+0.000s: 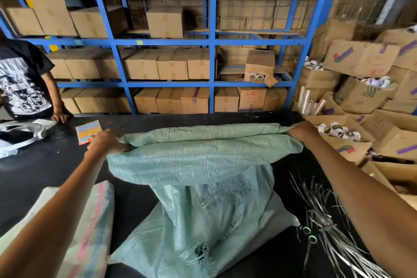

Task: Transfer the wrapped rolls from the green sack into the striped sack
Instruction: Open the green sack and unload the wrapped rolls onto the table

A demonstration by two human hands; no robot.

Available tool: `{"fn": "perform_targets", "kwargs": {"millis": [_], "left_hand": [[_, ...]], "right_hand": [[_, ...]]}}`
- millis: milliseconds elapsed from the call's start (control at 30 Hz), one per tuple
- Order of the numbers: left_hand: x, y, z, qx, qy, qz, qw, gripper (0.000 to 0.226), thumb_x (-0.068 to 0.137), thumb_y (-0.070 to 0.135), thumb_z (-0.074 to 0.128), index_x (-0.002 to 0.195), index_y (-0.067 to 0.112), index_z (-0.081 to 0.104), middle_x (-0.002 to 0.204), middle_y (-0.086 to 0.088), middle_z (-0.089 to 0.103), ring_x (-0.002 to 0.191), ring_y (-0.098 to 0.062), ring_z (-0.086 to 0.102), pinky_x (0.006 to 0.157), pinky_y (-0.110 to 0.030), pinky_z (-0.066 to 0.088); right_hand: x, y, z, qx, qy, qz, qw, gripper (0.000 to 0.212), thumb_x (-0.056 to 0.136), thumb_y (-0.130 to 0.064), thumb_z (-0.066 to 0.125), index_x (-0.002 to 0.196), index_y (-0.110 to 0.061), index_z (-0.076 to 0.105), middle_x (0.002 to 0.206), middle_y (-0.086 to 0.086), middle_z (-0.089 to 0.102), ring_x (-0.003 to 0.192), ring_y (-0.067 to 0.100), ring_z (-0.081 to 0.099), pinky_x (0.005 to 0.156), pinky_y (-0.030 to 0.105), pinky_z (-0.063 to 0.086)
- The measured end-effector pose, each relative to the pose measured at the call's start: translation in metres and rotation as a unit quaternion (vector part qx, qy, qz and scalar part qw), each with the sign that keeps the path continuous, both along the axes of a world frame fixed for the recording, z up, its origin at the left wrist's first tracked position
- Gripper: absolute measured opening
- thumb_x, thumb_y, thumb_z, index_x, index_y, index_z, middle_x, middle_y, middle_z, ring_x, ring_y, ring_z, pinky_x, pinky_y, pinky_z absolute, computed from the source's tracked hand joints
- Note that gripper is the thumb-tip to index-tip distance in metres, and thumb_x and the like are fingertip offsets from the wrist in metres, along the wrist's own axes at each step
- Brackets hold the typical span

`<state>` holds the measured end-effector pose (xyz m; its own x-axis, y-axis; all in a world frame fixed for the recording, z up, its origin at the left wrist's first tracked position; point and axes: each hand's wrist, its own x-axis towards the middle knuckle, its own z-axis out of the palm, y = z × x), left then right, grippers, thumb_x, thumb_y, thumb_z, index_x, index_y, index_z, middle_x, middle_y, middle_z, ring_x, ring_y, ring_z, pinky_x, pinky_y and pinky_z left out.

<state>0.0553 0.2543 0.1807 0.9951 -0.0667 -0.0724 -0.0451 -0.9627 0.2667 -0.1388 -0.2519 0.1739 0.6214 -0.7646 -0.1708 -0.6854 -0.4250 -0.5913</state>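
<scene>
The green sack [203,165] is held stretched by one end over the black table [45,169]. Its left corner is gripped by the curled fingers of the left hand [106,142] at 9 o'clock, and its right corner is bunched in the closed right hand [302,131] at 2 o'clock. The sack's body sags toward 6 o'clock. The striped sack [90,221] lies at 7 o'clock. No wrapped rolls can be seen. The step in hand appears to be getting the green sack ready; next, its mouth would need to be opened and brought toward the striped sack.
</scene>
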Motion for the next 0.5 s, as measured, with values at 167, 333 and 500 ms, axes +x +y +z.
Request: {"fn": "perform_targets", "kwargs": {"millis": [167, 333, 500], "left_hand": [[0.023, -0.043, -0.021, -0.246, 0.089, 0.128, 0.957, 0.045, 0.069, 0.013, 0.081, 0.110, 0.002, 0.063, 0.112, -0.021, 0.067, 0.098, -0.036, 0.068, 0.082, -0.045, 0.059], [-0.016, -0.113, 0.016, -0.569, 0.266, 0.123, 0.768, 0.032, 0.106, 0.020, 0.037, 0.104, 0.005, 0.065, 0.115, -0.015, 0.066, 0.106, -0.029, 0.061, 0.092, -0.043, 0.048], [0.001, -0.061, 0.005, -0.559, 0.204, 0.184, 0.783, 0.039, 0.108, 0.020, 0.039, 0.139, -0.002, 0.050, 0.139, -0.024, 0.054, 0.132, -0.036, 0.047, 0.109, -0.043, 0.035]], "right_hand": [[0.010, 0.071, 0.000, -0.090, 0.022, -0.064, 0.994, 0.025, 0.093, -0.013, 0.059, 0.113, 0.000, 0.067, 0.115, 0.020, 0.067, 0.108, 0.036, 0.065, 0.080, 0.035, 0.051], [0.047, 0.079, -0.018, 0.163, 0.003, 0.035, 0.986, 0.020, 0.095, -0.024, 0.054, 0.111, -0.017, 0.064, 0.129, 0.011, 0.062, 0.106, 0.025, 0.063, 0.078, 0.029, 0.053], [-0.013, 0.050, 0.004, 0.313, -0.164, -0.056, 0.934, 0.012, 0.090, -0.023, 0.063, 0.098, -0.014, 0.061, 0.096, 0.012, 0.065, 0.083, 0.027, 0.061, 0.084, 0.036, 0.054]]}}
